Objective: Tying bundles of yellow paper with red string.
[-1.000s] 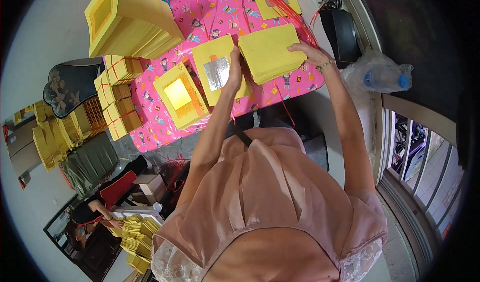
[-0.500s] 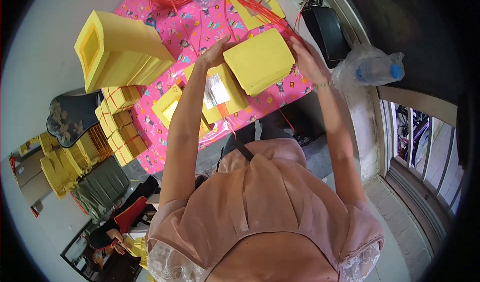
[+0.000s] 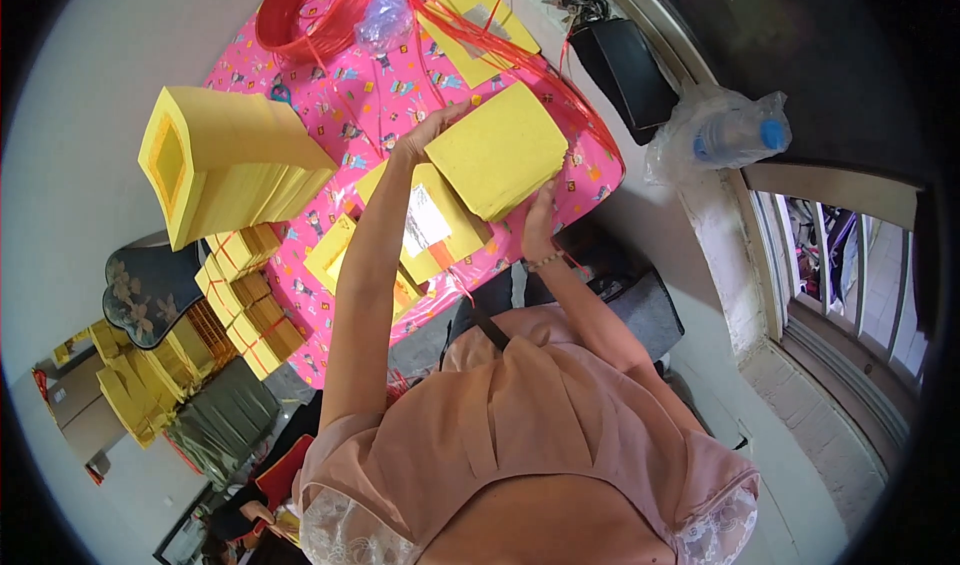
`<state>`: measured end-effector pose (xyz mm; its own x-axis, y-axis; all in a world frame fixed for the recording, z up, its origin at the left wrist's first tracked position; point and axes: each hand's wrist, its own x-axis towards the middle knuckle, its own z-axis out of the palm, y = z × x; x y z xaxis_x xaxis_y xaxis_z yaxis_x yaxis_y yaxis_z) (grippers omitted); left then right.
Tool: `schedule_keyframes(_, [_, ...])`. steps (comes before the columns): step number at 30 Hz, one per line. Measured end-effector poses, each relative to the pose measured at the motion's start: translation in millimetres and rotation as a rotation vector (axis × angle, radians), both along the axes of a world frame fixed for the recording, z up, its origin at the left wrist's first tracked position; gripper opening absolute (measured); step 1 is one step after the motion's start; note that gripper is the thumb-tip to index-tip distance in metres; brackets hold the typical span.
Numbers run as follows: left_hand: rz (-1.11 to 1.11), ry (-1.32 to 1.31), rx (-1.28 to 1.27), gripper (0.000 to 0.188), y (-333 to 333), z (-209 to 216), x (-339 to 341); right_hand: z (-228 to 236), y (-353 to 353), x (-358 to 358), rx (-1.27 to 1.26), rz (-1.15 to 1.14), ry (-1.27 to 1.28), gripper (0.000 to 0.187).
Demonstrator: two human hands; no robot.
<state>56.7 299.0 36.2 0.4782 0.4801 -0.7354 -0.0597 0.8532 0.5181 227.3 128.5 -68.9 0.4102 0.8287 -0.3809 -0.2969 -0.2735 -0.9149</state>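
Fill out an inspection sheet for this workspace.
Surface: pink patterned tablecloth.
Job's things: plain yellow stack between the hands; silver-patched stack to its left, partly behind the left forearm; tall yellow stack farther left.
Clutter: red coil and crumpled clear plastic at the far side.
Hands: left hand at the plain stack's far-left side, fingers partly hidden; right hand at its near-right corner.
Cables: black cable bunched by a black case.
Surroundings: bagged bottle and barred window at right; another person lower left.
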Motion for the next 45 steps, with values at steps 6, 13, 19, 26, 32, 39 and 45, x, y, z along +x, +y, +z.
schedule_keyframes(6, [-0.090, -0.040, 0.001, 0.051, -5.0, 11.1, 2.6, 27.6, 11.2, -35.4, -0.073, -0.275, 0.572, 0.064])
schedule_keyframes(13, [-0.153, -0.066, 0.106, 0.047, -3.9, -4.2, -1.5, -3.1, 3.5, -37.5, 0.004, -0.183, 0.567, 0.071])
schedule_keyframes(19, [-0.109, 0.023, 0.080, 0.047, -4.3, 4.8, 5.1, 25.5, 7.3, -35.6, -0.107, -0.244, 0.572, 0.070])
schedule_keyframes(26, [-0.136, -0.109, 0.152, 0.055, -4.4, -20.9, 3.3, 43.1, 18.9, -30.4, -0.049, -0.163, 0.678, 0.070])
schedule_keyframes(32, [-0.144, -0.133, 0.156, 0.050, -5.2, -15.8, 6.7, -12.2, 19.5, -35.0, -0.017, -0.241, 0.566, 0.067])
schedule_keyframes(39, [-0.136, -0.130, 0.189, 0.049, -6.7, -14.4, 4.5, -8.6, 14.2, -28.3, -0.146, -0.159, 0.529, 0.075])
schedule_keyframes(45, [-0.142, -0.029, 0.189, 0.064, -2.6, -8.9, -4.9, 46.9, 12.4, 36.8, 0.053, 0.009, -0.463, 0.039])
